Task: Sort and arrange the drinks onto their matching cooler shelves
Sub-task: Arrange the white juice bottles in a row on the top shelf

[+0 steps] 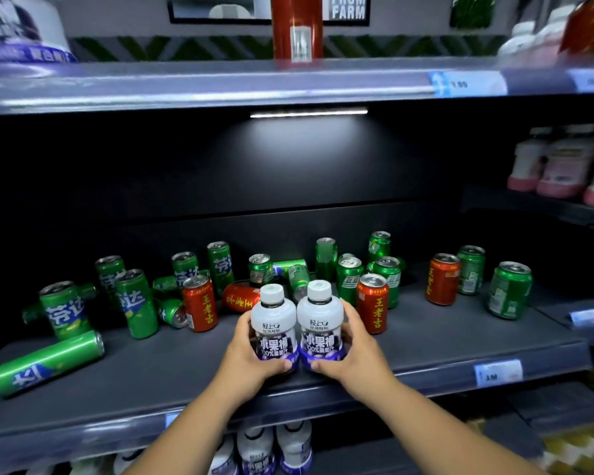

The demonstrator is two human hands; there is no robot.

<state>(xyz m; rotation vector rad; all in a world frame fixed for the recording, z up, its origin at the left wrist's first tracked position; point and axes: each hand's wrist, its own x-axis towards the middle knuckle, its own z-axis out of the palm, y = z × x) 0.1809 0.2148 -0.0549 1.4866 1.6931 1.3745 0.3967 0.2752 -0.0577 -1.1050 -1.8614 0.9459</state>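
Hands at the front of the middle shelf [426, 354] each grip a purple-labelled drink: the left hand [251, 358] curled round the left bottle [273, 320], the right hand [354, 354] round the right bottle [319, 317], the two touching. An upright red can [372, 303] stands just behind; a careless swing could tip it into the green cans [348, 281]. Matching bottles [258, 450] show on the shelf below, so leaving these here would likely missort them

A light strip [308, 113] glows over dark back panel [288, 173]; framed poster [348, 8] on grey wall [117, 15]
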